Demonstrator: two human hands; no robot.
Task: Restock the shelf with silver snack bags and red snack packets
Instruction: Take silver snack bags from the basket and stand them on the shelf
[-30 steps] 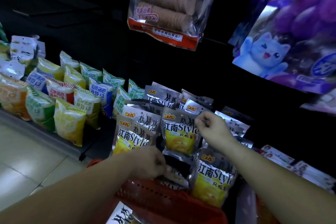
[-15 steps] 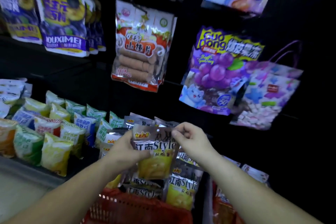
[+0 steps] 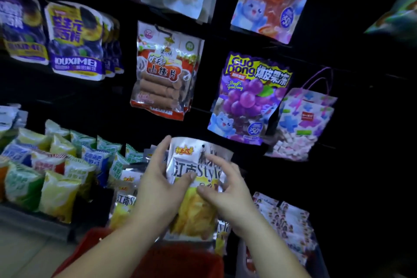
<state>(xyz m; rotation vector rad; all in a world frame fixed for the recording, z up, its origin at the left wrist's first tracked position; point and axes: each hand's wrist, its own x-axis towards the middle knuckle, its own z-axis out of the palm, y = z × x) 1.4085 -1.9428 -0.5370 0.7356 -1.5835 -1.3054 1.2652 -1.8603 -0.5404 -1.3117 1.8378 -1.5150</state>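
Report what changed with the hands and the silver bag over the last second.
The left hand came up from the red basket, and the right hand left the top of a shelved bag. Both now hold one silver snack bag, raised in front of the shelf. The stocked silver bags stayed in their rows.

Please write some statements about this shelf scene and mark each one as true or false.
1. The left hand and the right hand both hold one silver snack bag. True.
2. The silver snack bag lies inside the red basket. False: it is held up above the basket.
3. A purple grape bag hangs above and right of the held bag. True.
4. The green and yellow packets stand right of the hands. False: they stand on the left.
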